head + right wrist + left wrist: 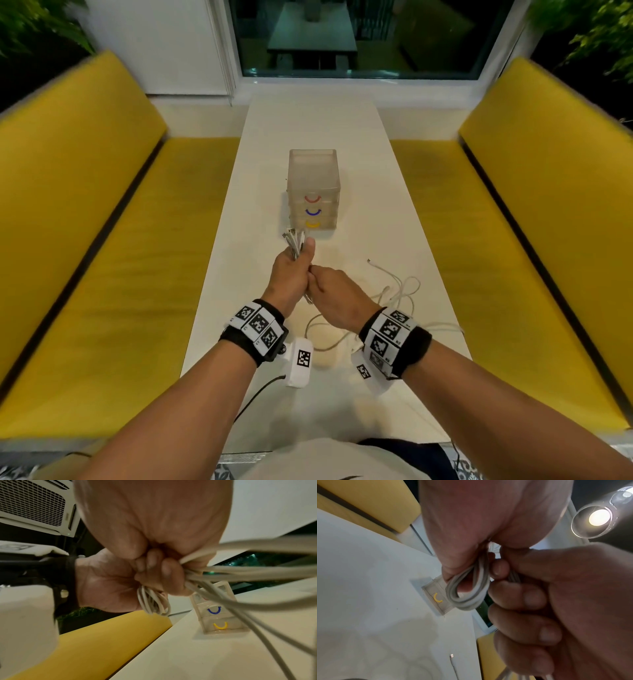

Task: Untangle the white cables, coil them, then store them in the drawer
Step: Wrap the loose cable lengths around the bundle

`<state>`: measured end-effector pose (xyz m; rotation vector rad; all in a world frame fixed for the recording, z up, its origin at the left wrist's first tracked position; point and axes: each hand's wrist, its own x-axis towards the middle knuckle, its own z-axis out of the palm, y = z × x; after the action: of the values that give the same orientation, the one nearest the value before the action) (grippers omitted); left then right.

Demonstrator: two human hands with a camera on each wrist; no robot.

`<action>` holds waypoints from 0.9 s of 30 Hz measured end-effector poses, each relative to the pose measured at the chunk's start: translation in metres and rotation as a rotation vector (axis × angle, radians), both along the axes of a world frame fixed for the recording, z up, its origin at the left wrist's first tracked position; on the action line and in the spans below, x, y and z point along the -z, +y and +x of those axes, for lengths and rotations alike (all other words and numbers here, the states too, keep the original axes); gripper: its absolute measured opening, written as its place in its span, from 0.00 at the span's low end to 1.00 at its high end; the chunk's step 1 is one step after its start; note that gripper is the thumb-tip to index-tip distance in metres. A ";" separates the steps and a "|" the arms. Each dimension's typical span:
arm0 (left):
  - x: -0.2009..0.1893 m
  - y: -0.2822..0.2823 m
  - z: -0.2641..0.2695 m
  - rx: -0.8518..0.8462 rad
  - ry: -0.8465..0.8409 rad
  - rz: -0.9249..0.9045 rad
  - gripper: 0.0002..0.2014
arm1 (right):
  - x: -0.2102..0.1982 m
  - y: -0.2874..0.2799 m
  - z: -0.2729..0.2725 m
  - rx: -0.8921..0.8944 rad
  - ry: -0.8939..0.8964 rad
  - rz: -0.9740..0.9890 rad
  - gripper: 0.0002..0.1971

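left hand (291,274) fingers clamp the coiled cable (467,593) so loops hold; right hand (330,291) fingers pinch its tail, seemingly to wrap it.

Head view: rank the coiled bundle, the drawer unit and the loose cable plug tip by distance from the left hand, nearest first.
1. Coiled bundle: gripped in the left hand.
2. Loose cable plug tip: on the table, to the right.
3. Drawer unit: ahead, drawers shut; near call with 2.

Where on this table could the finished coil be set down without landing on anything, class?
Bare tabletop lies between the drawer unit and the window end, and down the left edge beside the left hand. It is crowded at the near right, where loose white cables sprawl by the right hand.
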<state>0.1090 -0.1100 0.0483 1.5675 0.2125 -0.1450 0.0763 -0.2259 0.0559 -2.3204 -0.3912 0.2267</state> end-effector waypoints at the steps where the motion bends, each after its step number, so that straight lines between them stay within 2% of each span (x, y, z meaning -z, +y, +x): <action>1: 0.001 -0.001 -0.001 -0.007 -0.009 0.014 0.21 | -0.002 -0.003 -0.001 -0.008 0.008 0.030 0.15; 3: 0.002 -0.004 -0.003 -0.009 -0.014 0.010 0.26 | -0.004 -0.010 0.000 -0.015 0.068 0.098 0.19; 6: -0.003 -0.004 -0.006 0.010 0.019 -0.096 0.30 | 0.002 -0.023 -0.001 0.006 0.267 0.213 0.24; 11: -0.011 0.005 0.001 -0.116 0.035 -0.316 0.26 | 0.030 -0.050 -0.010 0.013 0.420 0.269 0.31; 16: -0.010 0.006 -0.001 -0.133 0.080 -0.361 0.25 | 0.042 -0.057 -0.019 0.020 0.581 0.361 0.31; 20: -0.014 0.014 0.004 -0.154 0.095 -0.398 0.25 | 0.037 -0.065 -0.013 0.023 0.670 0.402 0.27; 27: -0.013 0.028 0.009 -0.135 0.124 -0.357 0.26 | 0.029 -0.078 0.009 -0.029 0.811 0.244 0.22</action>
<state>0.1185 -0.0822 0.0611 1.1868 0.3680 -0.1644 0.0849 -0.3039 0.0273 -1.7947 -0.0326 1.0236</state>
